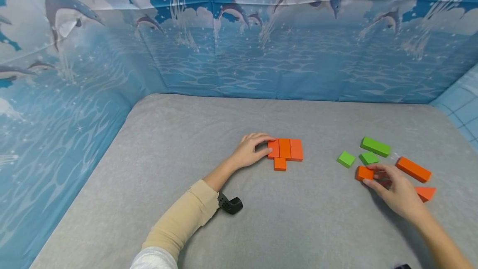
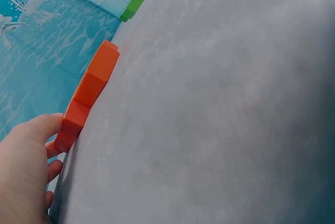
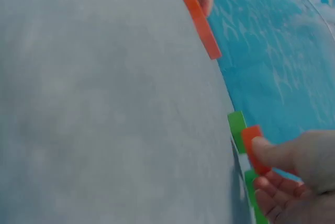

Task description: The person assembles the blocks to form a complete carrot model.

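Thumb and forefinger of the right hand (image 1: 397, 190) pinch a small orange block (image 1: 364, 173), with only the block's width between their tips; the other fingers are loosely bent and hold nothing that I can see. This block is at the right part of the grey table (image 1: 321, 223), just in front of a small green block (image 1: 369, 158); whether it touches the cloth I cannot tell. In the head view its longer side runs roughly from left to right.

The left hand (image 1: 252, 149) has its thumb and forefinger moderately apart, both touching the left orange block (image 1: 274, 148); whether they grip it or only rest on it, I cannot say. This block stands in a row with the middle orange block (image 1: 285, 148) and the right orange block (image 1: 296, 150), side by side, and the long axis of each points away from the person. A square orange piece (image 1: 280, 164) touches the near side of the row.

Near the right hand, a long green block (image 1: 375, 146) and a long orange block (image 1: 413, 169) both slant from far left to near right. An orange wedge (image 1: 426, 193) lies partly behind the hand.
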Demonstrator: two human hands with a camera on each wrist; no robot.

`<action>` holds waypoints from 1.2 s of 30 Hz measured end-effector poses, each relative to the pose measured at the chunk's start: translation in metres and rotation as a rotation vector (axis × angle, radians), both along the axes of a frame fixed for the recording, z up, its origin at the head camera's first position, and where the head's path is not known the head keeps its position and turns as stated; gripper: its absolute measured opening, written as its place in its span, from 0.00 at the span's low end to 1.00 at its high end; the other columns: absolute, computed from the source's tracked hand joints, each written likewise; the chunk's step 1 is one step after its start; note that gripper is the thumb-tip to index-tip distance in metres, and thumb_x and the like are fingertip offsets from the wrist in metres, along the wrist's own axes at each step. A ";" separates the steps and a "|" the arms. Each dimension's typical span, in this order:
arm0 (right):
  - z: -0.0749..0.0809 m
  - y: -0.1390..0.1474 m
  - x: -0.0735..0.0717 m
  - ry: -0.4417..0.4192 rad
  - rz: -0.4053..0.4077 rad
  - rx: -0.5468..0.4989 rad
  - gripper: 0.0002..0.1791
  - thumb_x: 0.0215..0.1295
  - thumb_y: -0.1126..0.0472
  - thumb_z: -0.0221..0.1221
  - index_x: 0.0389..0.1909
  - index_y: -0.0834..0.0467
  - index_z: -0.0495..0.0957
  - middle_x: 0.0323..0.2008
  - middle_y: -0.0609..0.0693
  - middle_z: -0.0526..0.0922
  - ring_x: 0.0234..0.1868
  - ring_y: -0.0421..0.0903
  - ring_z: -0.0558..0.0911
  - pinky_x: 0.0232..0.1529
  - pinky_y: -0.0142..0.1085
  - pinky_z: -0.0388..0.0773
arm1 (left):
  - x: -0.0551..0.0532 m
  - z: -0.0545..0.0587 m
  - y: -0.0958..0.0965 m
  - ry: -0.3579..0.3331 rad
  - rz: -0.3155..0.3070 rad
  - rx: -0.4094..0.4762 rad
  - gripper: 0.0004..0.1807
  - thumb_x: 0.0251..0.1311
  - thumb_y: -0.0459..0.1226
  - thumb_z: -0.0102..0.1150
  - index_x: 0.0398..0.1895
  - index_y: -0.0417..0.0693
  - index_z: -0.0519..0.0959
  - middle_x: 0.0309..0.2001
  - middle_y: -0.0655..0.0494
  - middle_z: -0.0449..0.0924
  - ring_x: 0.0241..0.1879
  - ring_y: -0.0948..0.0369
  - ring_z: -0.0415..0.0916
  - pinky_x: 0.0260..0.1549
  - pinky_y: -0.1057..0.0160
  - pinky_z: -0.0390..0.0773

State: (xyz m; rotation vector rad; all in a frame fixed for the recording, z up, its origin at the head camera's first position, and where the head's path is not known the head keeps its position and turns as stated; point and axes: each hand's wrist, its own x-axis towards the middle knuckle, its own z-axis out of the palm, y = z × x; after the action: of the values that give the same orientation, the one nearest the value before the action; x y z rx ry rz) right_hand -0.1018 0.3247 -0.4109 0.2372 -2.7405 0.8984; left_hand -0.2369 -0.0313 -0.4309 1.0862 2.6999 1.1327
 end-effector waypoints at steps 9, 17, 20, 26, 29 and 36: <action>0.018 -0.046 -0.014 0.083 0.185 0.000 0.21 0.48 0.71 0.66 0.45 0.65 0.73 0.40 0.55 0.75 0.38 0.30 0.69 0.35 0.20 0.67 | -0.001 -0.002 0.000 0.000 0.002 -0.012 0.20 0.63 0.43 0.53 0.58 0.53 0.73 0.59 0.56 0.69 0.61 0.59 0.61 0.61 0.53 0.52; 0.019 -0.091 -0.032 0.039 0.326 0.017 0.20 0.49 0.70 0.66 0.45 0.63 0.73 0.40 0.53 0.75 0.37 0.47 0.73 0.34 0.35 0.72 | -0.002 -0.004 0.000 0.010 -0.004 -0.001 0.20 0.63 0.43 0.53 0.57 0.52 0.73 0.58 0.56 0.70 0.61 0.59 0.61 0.61 0.53 0.51; 0.016 -0.102 -0.039 0.028 0.358 0.012 0.19 0.51 0.68 0.65 0.45 0.62 0.74 0.39 0.52 0.75 0.37 0.47 0.73 0.34 0.37 0.72 | -0.002 -0.003 0.000 0.010 -0.004 -0.004 0.20 0.63 0.43 0.53 0.57 0.52 0.73 0.59 0.56 0.70 0.61 0.59 0.61 0.61 0.53 0.51; 0.011 -0.115 -0.047 -0.001 0.384 0.015 0.18 0.52 0.66 0.65 0.45 0.62 0.74 0.39 0.53 0.75 0.38 0.47 0.73 0.36 0.42 0.71 | -0.001 -0.001 0.000 0.003 0.000 -0.018 0.20 0.63 0.44 0.52 0.58 0.53 0.72 0.59 0.55 0.69 0.61 0.58 0.61 0.61 0.52 0.51; 0.008 -0.118 -0.050 -0.011 0.385 0.021 0.18 0.52 0.66 0.65 0.45 0.63 0.74 0.39 0.54 0.75 0.39 0.48 0.73 0.39 0.45 0.71 | 0.000 0.000 0.000 0.003 0.000 -0.014 0.20 0.63 0.43 0.53 0.58 0.52 0.73 0.59 0.55 0.69 0.61 0.58 0.61 0.61 0.52 0.51; 0.003 -0.121 -0.054 -0.008 0.376 0.033 0.18 0.51 0.65 0.66 0.44 0.63 0.74 0.39 0.53 0.74 0.39 0.48 0.73 0.40 0.45 0.71 | -0.002 -0.001 0.000 0.011 0.005 -0.014 0.20 0.63 0.43 0.53 0.57 0.52 0.73 0.59 0.56 0.70 0.61 0.59 0.61 0.61 0.52 0.51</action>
State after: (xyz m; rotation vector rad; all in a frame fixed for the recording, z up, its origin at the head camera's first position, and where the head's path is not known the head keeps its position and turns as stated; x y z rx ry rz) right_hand -0.1555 0.2039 -0.4078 0.7764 -2.7676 0.9405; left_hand -0.2386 -0.0316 -0.4324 1.0880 2.7161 1.1098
